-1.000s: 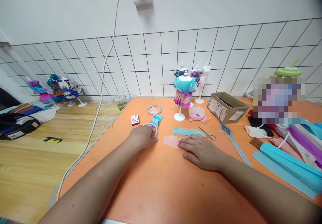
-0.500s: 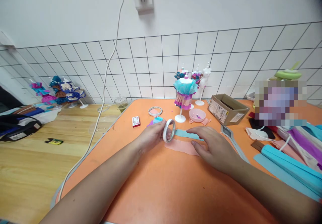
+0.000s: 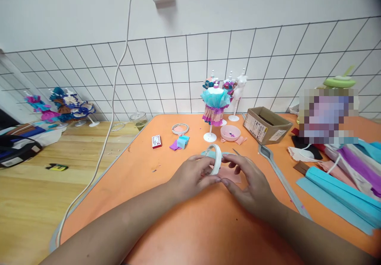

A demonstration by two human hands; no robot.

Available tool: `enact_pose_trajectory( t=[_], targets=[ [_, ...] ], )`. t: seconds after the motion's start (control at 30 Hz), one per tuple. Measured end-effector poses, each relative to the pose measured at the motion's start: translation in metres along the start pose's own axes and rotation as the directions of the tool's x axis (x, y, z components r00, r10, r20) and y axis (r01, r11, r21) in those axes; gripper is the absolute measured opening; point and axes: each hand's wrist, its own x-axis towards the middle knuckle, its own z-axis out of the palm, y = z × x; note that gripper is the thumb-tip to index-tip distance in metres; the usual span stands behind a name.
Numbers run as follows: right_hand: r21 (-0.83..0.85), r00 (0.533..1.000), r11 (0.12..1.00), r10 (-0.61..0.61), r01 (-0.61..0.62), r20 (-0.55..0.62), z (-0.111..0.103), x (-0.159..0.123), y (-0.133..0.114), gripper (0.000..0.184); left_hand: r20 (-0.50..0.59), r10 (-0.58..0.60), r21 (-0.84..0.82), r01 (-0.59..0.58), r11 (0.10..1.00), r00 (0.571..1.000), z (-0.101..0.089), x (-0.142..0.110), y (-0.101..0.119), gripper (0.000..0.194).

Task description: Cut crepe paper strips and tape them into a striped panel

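My left hand (image 3: 193, 177) is closed on a roll of white tape (image 3: 218, 159), held on edge above the table, with its fingers partly inside the ring. My right hand (image 3: 251, 181) meets the roll from the right: its index fingertip is at the rim, and its thumb tip touches my left thumb. Under the hands lie a pink crepe paper strip (image 3: 230, 174) and a light blue strip (image 3: 207, 153), both largely hidden. Only the tip of the scissors (image 3: 235, 151) shows behind my right hand.
Farther back are another tape roll (image 3: 180, 129), purple and blue paper scraps (image 3: 180, 142), a small red-white box (image 3: 156, 141), a pink bowl (image 3: 230, 133), a dressed mini mannequin (image 3: 216, 104) and a cardboard box (image 3: 266, 125). Rolled blue paper (image 3: 342, 189) lies right; a white cable (image 3: 114, 86) hangs left.
My left hand has lifted the tape roll from beside the paper scraps and brought it right, over the strips. My right hand has left the pink strip and come up to the roll.
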Motion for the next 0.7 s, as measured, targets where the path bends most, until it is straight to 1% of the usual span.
enact_pose_trajectory(
  t=[0.07, 0.17, 0.2, 0.27, 0.33, 0.4, 0.47, 0.57, 0.63, 0.7],
  targets=[
    [0.045, 1.000, 0.999, 0.014, -0.014, -0.001, -0.001, 0.000, -0.001, 0.043, 0.026, 0.063, 0.147, -0.067, 0.987, 0.998, 0.001, 0.000, 0.000, 0.032],
    [0.133, 0.993, 0.985, 0.111, -0.106, -0.032, -0.002, 0.000, 0.000, 0.049, 0.091, 0.141, 0.257, -0.160, 0.953, 0.986, 0.002, 0.001, -0.003, 0.031],
    [0.143, 0.989, 0.980, 0.146, -0.139, -0.034, -0.003, 0.001, 0.000, 0.047, 0.106, 0.165, 0.281, -0.188, 0.941, 0.981, 0.003, 0.002, -0.004, 0.031],
    [0.126, 0.982, 0.975, 0.187, -0.183, -0.028, -0.004, 0.002, 0.002, 0.037, 0.134, 0.196, 0.321, -0.230, 0.919, 0.971, 0.004, 0.002, -0.006, 0.031],
    [0.100, 0.977, 0.974, 0.209, -0.205, -0.031, -0.004, 0.003, 0.003, 0.026, 0.157, 0.208, 0.352, -0.251, 0.902, 0.966, 0.005, 0.001, -0.008, 0.033],
    [0.103, 0.972, 0.968, 0.234, -0.230, -0.034, -0.005, 0.004, 0.003, 0.020, 0.167, 0.213, 0.379, -0.263, 0.887, 0.963, 0.006, 0.001, -0.010, 0.033],
    [0.135, 0.965, 0.958, 0.261, -0.254, -0.035, -0.005, 0.003, 0.004, 0.019, 0.169, 0.233, 0.401, -0.283, 0.871, 0.958, 0.006, 0.001, -0.011, 0.032],
    [0.188, 0.961, 0.944, 0.277, -0.270, -0.014, -0.005, 0.002, 0.006, 0.024, 0.167, 0.278, 0.432, -0.324, 0.842, 0.946, 0.006, 0.001, -0.014, 0.032],
    [0.181, 0.959, 0.943, 0.283, -0.280, 0.009, -0.004, 0.002, 0.008, 0.023, 0.172, 0.301, 0.456, -0.347, 0.820, 0.938, 0.006, 0.001, -0.016, 0.032],
    [0.159, 0.956, 0.943, 0.293, -0.293, 0.028, -0.004, 0.002, 0.010, 0.017, 0.181, 0.310, 0.491, -0.359, 0.793, 0.933, 0.006, 0.001, -0.016, 0.031]
  ],
)
